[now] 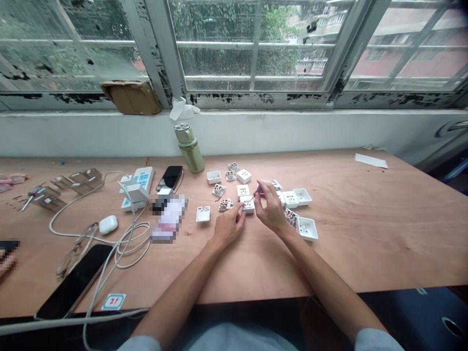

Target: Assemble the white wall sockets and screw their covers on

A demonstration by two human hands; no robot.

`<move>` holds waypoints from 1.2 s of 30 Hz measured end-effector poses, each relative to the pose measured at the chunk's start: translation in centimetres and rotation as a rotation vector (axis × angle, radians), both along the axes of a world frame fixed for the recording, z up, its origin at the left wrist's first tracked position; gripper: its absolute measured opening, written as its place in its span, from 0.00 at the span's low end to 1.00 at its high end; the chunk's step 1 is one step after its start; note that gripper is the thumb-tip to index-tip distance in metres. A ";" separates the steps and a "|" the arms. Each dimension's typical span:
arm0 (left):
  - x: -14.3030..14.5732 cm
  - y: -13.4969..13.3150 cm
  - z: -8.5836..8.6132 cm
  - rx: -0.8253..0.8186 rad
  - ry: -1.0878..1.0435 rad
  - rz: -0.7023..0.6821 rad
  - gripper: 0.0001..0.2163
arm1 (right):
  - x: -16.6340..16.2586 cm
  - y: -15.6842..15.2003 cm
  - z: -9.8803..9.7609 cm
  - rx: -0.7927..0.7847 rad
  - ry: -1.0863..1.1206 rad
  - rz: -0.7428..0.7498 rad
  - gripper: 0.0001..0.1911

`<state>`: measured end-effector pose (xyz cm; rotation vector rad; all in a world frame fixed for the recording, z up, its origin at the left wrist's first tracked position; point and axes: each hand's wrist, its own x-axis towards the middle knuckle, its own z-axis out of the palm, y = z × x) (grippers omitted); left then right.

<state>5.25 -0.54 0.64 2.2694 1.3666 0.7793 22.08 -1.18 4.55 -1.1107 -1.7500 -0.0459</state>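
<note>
Showing two bare forearms reaching in from the near edge of a plywood workbench (383, 234), this view centres on the left hand (228, 229), its partly closed fingers pressing a white socket faceplate (247, 204) so that the plate stays steady. The right hand (270, 207) is closed in a precision pinch around a small dark-handled screwdriver (260, 189), its thin shaft angled down to the faceplate for close control at the tip. Just right of the hands, shallow white socket shells (306, 228) lie hollow side up, and their contents are hard to tell at this size. Socket inner assemblies (225, 204) with reddish-brown parts and more faceplates (243, 176) are spread just beyond the hands, within easy reach. Toward the near left lie a black smartphone (75, 280), eyeglasses (75, 248) and a white earbud case (108, 224), among looped white cables (133, 239) leading to a power strip (137, 187). Farther on stands a pale green bottle (189, 147), closed with a metal cap, so its contents are hidden. Beyond it, a folded piece of cardboard (129, 97) rests against a paint-chipped window frame (256, 100).
</note>
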 end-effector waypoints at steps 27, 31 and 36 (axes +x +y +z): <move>-0.1 -0.2 0.3 -0.022 0.052 -0.002 0.17 | -0.3 3.9 6.4 -0.396 -0.656 -0.005 0.15; -0.1 -0.2 0.4 -0.027 0.055 0.001 0.17 | -0.2 3.7 7.2 -0.446 -0.689 0.000 0.12; -0.1 -0.3 0.4 -0.023 0.044 0.002 0.17 | 0.4 3.4 7.6 -0.488 -0.642 0.113 0.21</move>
